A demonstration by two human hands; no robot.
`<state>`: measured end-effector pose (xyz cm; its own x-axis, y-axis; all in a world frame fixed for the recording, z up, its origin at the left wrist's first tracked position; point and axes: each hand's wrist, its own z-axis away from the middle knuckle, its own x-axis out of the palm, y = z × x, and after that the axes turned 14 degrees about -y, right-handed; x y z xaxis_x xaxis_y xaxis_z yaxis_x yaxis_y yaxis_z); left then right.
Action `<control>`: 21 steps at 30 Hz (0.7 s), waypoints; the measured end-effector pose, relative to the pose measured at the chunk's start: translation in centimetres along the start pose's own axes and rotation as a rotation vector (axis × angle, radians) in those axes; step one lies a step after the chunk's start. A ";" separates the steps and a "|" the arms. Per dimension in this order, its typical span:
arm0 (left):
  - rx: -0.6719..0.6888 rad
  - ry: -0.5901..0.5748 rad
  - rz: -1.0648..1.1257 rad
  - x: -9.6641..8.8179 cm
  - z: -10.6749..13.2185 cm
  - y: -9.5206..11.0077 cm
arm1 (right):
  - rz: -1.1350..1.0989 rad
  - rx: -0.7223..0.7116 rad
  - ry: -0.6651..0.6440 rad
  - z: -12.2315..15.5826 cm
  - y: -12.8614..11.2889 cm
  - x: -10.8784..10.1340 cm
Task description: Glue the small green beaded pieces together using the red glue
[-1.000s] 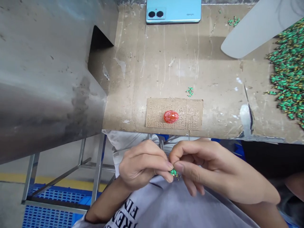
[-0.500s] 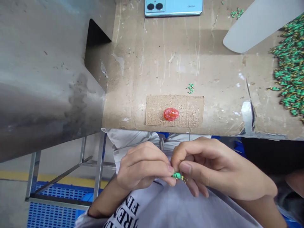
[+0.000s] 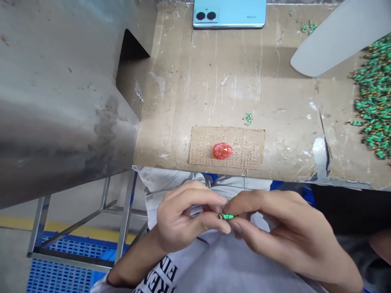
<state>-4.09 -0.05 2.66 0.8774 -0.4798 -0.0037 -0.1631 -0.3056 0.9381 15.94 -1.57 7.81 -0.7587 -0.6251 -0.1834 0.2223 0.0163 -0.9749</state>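
A small green painted piece [image 3: 227, 217] with a dark-and-yellow end is held in front of my shirt, below the table edge. My right hand [image 3: 284, 228] pinches its green end between thumb and forefinger. From the other side, the thumb and fingers of my left hand [image 3: 186, 215] close around the dark-and-yellow end; the exact contact is partly hidden. Its kind is too small to make out. Above the hands, a shiny red oval object [image 3: 222, 151] lies on a rectangular piece of cardboard [image 3: 200, 156] at the table's near edge.
Several tiny green bits [image 3: 248, 119] lie just beyond the cardboard. A large pile of green-and-yellow pieces [image 3: 374, 97] covers the right side, beside a pale rounded panel [image 3: 330, 40]. A light-blue phone [image 3: 235, 14] lies at the back. A metal housing [image 3: 67, 101] stands at left.
The green piece has been turned round: its yellow end now points left and my right fingers hold the green end. My left fingers have shifted from the green end to the other. The view has tilted slightly.
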 end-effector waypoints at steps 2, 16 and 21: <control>-0.065 -0.020 -0.004 -0.1 -0.1 0.4 | 0.067 -0.048 0.005 0.2 0.4 0.1; -0.183 -0.076 -0.166 -0.1 -0.3 2.5 | 0.513 -0.229 0.041 0.6 1.3 0.0; -0.228 -0.074 -0.153 -0.1 -0.6 2.7 | 0.520 -0.259 0.037 0.3 1.4 0.0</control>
<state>-4.36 -0.27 5.38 0.8474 -0.5034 -0.1691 0.0819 -0.1907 0.9782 16.43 -1.74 6.47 -0.6121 -0.4561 -0.6460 0.4175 0.5074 -0.7538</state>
